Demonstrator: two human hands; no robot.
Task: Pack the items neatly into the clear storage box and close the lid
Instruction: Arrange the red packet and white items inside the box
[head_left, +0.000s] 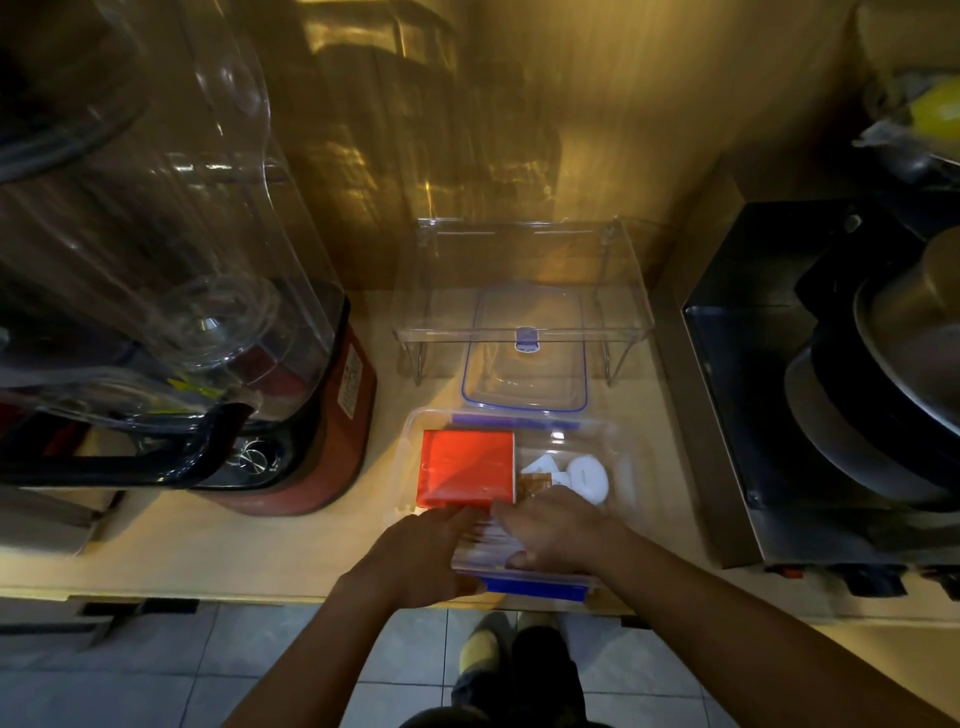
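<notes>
The clear storage box (618, 457) sits on the bench (311, 551) near its front edge, lid off; inside, a red flat packet (467, 467) fills the left part, and white rounded pieces (584, 475) lie to the right beside a small brown item (535, 482) that is too blurred to name. The left hand (421, 556) reaches over the box's near-left corner, its grip apart, fingers stretched toward the red packet's near edge; the right hand (556, 530) is over the near side, its grip curled on a pale striped item (485, 540) that it seems to be pressing down into the box, though blur keeps the hold from being certain.

The lid (524, 379), clear with a blue rim, lies just behind the box, partly under a clear riser shelf (519, 312); a red blender base (317, 441) stands to the left, a dark appliance (779, 389) to the right.

Packing looks to be in hand, not yet closing; the next move likely calls for seating the last item flat, then fetching the lid and latching the blue clip (537, 587). A label on the blender base is unreadable.
</notes>
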